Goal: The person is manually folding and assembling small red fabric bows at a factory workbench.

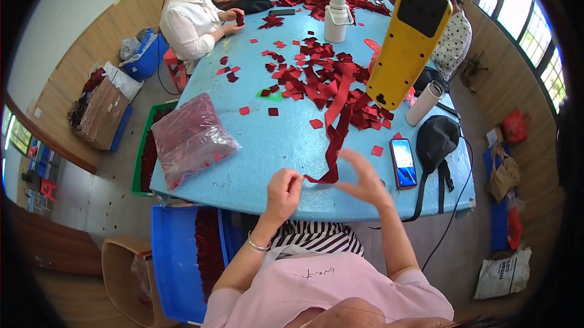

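My left hand (283,195) is closed near the front edge of the blue table (243,164), pinching the end of a dark red ribbon (334,145). From there the ribbon runs right, then bends away in loose folds to a heap of red fabric pieces (316,75) mid-table. My right hand (367,181) is raised just right of the ribbon, fingers spread, with nothing visible in it. A few single red squares (316,124) lie around the heap.
A clear bag of red pieces (191,139) lies at left; a phone (403,164), black bag (438,142) and pink tumbler (424,104) at right. A yellow device (410,42) hangs over the table. Blue crate (173,261) below left. Co-workers (191,20) sit along both sides.
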### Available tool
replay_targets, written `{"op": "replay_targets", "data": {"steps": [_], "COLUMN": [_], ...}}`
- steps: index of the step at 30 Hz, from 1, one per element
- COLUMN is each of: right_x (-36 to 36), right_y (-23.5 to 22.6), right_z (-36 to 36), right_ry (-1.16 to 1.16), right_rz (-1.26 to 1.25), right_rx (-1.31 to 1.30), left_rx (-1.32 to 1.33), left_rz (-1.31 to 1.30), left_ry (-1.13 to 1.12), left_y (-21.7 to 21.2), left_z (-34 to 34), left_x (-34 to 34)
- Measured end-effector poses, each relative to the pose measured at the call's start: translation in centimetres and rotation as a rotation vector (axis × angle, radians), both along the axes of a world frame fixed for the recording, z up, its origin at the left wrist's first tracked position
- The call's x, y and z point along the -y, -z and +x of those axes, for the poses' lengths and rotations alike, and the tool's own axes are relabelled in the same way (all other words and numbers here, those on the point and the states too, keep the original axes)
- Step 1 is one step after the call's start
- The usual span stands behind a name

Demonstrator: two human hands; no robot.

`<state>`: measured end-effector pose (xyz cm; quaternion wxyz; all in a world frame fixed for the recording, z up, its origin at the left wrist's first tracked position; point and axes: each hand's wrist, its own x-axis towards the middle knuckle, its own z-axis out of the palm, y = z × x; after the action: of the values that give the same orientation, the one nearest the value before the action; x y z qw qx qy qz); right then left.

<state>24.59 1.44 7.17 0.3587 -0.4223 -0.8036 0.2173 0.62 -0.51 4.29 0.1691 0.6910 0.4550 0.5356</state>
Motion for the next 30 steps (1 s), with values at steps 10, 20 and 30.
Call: {"op": "replay_targets", "data": {"steps": [10, 20, 30], "right_x": [-9.1, -31.9, -28.1], "right_y": [1.4, 4.9, -5.0], "right_z": [-6.6, -4.5, -6.3], "right_ry": [-0.334, 0.275, 0.166], "right_rz": [-0.661, 0.021, -0.075], "right_rx": [0.182, 0.533, 0.914], "left_rx": [0.176, 0.274, 0.345], "left_rz": [-0.198, -0.421, -0.477], "left_ry": [-0.067, -0.175, -0.209], "left_y": [-2.7, 4.0, 0.4], "left_z": [-6.7, -8.8, -16.1], "left_x": [-1.3, -13.2, -10.4]}}
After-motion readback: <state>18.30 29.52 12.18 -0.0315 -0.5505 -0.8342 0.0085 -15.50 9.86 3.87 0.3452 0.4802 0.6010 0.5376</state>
